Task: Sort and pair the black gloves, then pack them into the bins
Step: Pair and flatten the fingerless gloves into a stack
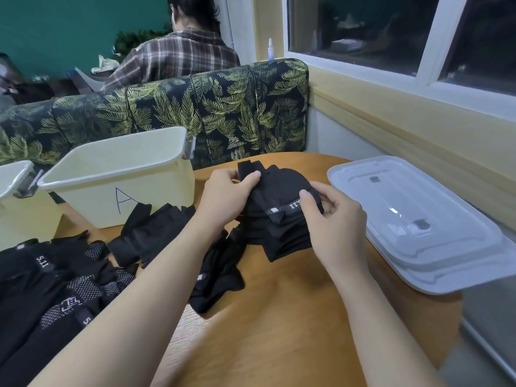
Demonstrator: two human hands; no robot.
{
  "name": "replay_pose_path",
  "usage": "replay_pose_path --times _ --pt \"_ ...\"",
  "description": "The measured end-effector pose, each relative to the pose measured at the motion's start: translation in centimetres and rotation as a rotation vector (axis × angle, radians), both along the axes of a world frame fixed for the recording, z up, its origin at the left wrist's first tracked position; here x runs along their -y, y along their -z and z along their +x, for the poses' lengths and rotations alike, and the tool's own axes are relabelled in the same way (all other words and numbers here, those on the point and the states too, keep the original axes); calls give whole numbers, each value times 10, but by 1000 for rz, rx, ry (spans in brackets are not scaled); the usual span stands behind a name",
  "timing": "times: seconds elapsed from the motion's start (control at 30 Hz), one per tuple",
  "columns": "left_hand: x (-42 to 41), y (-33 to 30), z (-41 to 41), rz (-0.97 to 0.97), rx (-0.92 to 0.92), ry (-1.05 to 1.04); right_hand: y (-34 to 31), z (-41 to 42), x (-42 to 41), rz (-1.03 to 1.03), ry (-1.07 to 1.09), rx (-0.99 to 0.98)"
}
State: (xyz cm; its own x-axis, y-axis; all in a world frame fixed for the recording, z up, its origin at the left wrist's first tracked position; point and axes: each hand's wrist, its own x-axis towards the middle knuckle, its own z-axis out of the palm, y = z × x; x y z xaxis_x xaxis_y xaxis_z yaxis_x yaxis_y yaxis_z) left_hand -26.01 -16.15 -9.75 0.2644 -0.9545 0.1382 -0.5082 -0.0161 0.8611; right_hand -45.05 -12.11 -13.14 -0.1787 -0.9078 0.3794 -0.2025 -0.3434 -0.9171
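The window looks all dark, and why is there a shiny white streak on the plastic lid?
In the head view, the window is dark and mirrors dim shapes; the streak on the clear lid is glare, apparently from a lamp out of view; the wide lens bends the window frame and sofa back; the near forearms look slightly blurred.

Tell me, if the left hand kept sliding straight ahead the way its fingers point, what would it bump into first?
The left hand points right, already gripping the bundled black gloves. Pushing on, it would probably meet the right hand holding the other side, though depth is hard to judge.
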Motion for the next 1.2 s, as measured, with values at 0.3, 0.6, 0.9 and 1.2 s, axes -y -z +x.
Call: replay_pose_path --times 0.3,0.6,0.9,1.2 --pt "2 2 3 102 14 16 1 -2 4 59 23 58" --pt "-13 -5 3 178 59 46 3 -9 6 148 54 42" --pt "-18 -5 -9 -180 585 240 14 2 -2 -259 85 -462" --pt "-19 37 -8 191 578 481 30 5 -13 17 -179 -894"
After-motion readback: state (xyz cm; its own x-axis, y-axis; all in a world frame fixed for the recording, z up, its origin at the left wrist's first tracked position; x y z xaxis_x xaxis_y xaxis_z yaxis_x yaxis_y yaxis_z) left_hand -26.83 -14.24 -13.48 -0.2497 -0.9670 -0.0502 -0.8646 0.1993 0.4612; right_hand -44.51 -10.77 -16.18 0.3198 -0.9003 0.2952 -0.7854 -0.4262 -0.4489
